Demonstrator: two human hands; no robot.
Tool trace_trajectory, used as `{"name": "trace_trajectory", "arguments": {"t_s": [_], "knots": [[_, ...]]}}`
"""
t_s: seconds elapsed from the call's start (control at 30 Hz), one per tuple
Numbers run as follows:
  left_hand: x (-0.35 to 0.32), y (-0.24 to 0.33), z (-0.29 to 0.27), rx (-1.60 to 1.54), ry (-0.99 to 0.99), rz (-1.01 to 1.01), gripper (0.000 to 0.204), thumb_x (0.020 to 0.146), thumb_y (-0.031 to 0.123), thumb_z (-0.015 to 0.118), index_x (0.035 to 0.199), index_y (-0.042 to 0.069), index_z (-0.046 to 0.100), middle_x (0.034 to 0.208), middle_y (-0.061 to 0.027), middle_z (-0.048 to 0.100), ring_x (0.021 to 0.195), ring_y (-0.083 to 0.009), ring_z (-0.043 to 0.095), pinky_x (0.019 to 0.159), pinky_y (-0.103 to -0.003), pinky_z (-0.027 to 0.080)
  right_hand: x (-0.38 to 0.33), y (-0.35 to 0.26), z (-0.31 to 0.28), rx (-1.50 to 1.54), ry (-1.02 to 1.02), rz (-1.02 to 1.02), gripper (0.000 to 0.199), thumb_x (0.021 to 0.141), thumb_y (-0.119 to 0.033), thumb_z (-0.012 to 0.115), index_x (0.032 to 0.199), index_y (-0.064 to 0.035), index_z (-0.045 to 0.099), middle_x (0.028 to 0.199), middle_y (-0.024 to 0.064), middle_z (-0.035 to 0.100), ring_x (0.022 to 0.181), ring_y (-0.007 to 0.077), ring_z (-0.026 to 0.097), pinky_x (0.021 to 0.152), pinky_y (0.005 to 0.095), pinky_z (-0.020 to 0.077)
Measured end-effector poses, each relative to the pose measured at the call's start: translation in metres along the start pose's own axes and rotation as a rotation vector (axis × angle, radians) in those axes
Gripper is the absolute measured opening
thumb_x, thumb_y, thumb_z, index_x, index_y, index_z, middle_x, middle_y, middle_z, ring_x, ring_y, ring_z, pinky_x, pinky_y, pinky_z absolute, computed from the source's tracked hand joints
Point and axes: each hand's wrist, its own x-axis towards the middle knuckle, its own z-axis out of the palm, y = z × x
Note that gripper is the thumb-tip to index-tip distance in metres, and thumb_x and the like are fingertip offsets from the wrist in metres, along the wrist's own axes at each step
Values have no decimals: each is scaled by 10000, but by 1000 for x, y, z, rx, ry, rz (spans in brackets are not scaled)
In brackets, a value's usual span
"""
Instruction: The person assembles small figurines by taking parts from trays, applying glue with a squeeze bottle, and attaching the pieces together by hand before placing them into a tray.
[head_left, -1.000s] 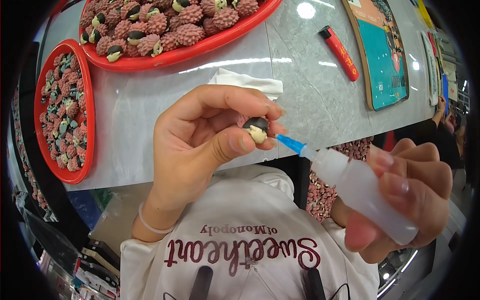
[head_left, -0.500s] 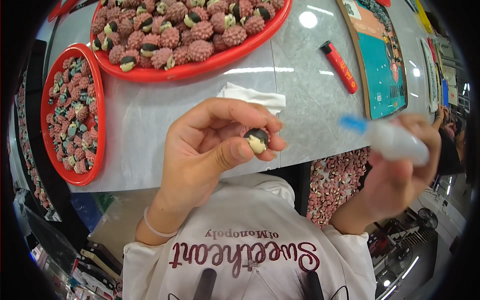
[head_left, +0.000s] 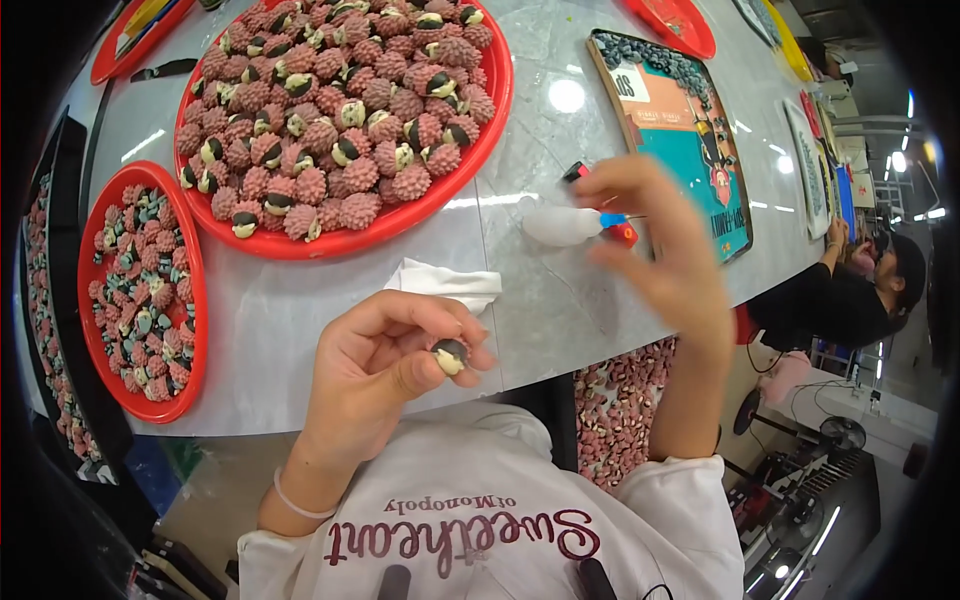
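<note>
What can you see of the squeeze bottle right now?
The squeeze bottle has a smooth, whitish, cloudy body that looks like soft plastic, with a blue nozzle at one end. It appears to lie on its side on the grey tabletop, nozzle pointing to the picture's right. The nozzle overlaps the red lighter in view. The right hand, blurred, has its fingers spread around the nozzle end; whether they touch it is unclear. The fill level cannot be made out.
</note>
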Motion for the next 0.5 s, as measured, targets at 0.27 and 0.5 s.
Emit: {"name": "trace_trajectory", "arguments": {"t_s": [0.27,0.5], "knots": [[2,0,-1,-61,-105,-19,269,776,158,654,934,-8,513,940,-140,553,820,-214,597,656,-268,511,85,86,-53,-219,241,112,140,783,-42,564,920,-28,540,849,32,549,694,75,514,615,203,422],[-1,1,3,-21,-55,-61,310,756,223,683,886,3,509,889,-124,545,758,-195,600,592,-247,506,59,79,-57,-228,117,200,106,788,-29,563,886,-20,523,825,20,532,672,69,510,595,197,421]]}}
